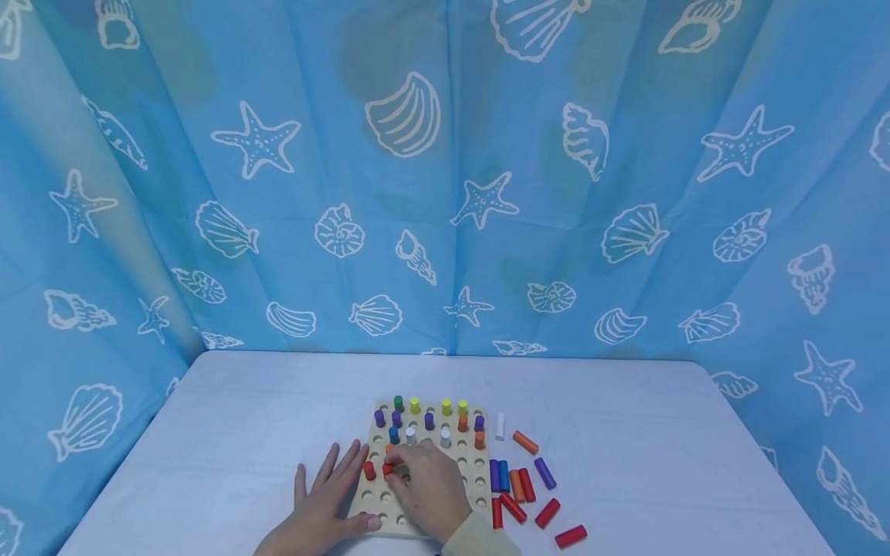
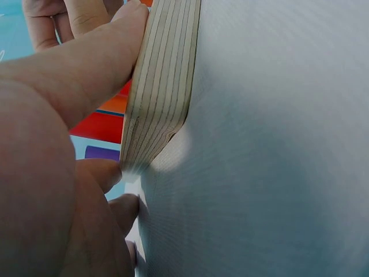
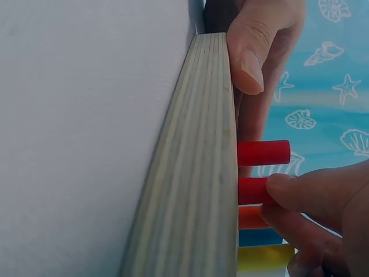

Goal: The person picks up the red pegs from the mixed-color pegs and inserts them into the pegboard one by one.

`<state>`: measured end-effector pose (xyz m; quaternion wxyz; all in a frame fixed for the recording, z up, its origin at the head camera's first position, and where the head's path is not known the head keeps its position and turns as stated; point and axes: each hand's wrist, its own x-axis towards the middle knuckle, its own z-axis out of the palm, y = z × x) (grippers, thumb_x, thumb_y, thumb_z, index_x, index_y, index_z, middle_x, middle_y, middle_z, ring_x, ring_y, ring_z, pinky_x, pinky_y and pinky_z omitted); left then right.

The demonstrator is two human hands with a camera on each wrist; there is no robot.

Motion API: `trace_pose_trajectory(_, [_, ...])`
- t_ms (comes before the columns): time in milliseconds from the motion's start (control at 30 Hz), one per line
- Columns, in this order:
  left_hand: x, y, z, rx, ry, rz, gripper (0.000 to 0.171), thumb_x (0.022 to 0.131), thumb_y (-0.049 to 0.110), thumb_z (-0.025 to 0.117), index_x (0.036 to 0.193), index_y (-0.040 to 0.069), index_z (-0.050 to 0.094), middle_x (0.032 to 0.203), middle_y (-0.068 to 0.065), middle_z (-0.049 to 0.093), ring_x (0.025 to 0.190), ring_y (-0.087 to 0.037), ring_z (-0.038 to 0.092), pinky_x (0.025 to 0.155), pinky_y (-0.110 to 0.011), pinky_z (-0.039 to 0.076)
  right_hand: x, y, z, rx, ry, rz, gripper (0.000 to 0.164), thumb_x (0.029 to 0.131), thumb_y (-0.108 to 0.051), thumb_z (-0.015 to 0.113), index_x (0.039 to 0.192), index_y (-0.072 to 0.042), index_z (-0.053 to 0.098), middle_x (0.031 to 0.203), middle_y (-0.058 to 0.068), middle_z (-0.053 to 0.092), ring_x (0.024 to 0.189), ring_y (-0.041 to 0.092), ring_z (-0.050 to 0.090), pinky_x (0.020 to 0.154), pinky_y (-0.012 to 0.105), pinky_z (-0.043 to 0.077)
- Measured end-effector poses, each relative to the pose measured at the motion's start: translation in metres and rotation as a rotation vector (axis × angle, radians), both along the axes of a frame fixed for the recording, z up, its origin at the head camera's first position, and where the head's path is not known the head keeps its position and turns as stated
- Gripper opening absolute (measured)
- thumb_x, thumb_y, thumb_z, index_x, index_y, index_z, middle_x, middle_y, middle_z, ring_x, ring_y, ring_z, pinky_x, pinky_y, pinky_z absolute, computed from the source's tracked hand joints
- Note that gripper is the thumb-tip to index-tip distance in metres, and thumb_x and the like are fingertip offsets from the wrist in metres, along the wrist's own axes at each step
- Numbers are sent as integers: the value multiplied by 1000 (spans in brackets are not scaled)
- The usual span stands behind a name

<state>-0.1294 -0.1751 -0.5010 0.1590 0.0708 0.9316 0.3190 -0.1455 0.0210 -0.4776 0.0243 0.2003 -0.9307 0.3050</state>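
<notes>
A pale wooden peg board (image 1: 375, 507) with rows of round holes lies on the table, its layered edge (image 3: 196, 173) filling much of the right wrist view. My right hand (image 1: 433, 490) pinches a red peg (image 3: 252, 190) between thumb and finger, its lower end at the board. Another red peg (image 1: 369, 470) stands upright just left of it. My left hand (image 1: 320, 502) rests along the board's left side with fingers spread fairly straight, the thumb touching the near left corner. Green, yellow, purple, blue, white and orange pegs stand in the far rows; my right hand hides part of the middle.
Loose pegs lie on the white table right of the board: a white peg (image 1: 500, 426), an orange peg (image 1: 525, 442), a purple peg (image 1: 545, 472) and several red ones, the nearest red peg (image 1: 572, 537) farthest right. A blue shell-patterned curtain (image 1: 445, 193) hangs behind the table.
</notes>
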Motion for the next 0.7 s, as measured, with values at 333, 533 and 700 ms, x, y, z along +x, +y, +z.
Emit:
trace_pose_trajectory(333, [-3, 0, -10, 31, 5, 16, 112, 73, 73, 73, 159, 15, 31, 166, -13, 22, 152, -44, -4, 104, -73, -24, 3, 2, 12, 38, -23, -30, 20, 87, -26, 80, 106, -21, 75, 96, -13, 73, 86, 5, 63, 77, 29, 55])
trace_pose_trajectory(533, [-4, -1, -11, 33, -5, 12, 111, 73, 73, 73, 159, 17, 31, 166, -11, 23, 152, -43, -5, 104, -72, -25, 6, 6, 16, 4, -12, -40, 19, 86, -25, 81, 105, -23, 75, 97, -13, 73, 86, 5, 63, 77, 29, 55])
trace_pose_trajectory(700, [-3, 0, -10, 21, -22, 15, 112, 72, 74, 72, 159, 17, 31, 166, -11, 23, 153, -43, -4, 104, -72, -25, 8, 11, 22, -27, -4, -40, 21, 89, -25, 78, 109, -22, 75, 102, -11, 74, 97, 10, 67, 86, 37, 57])
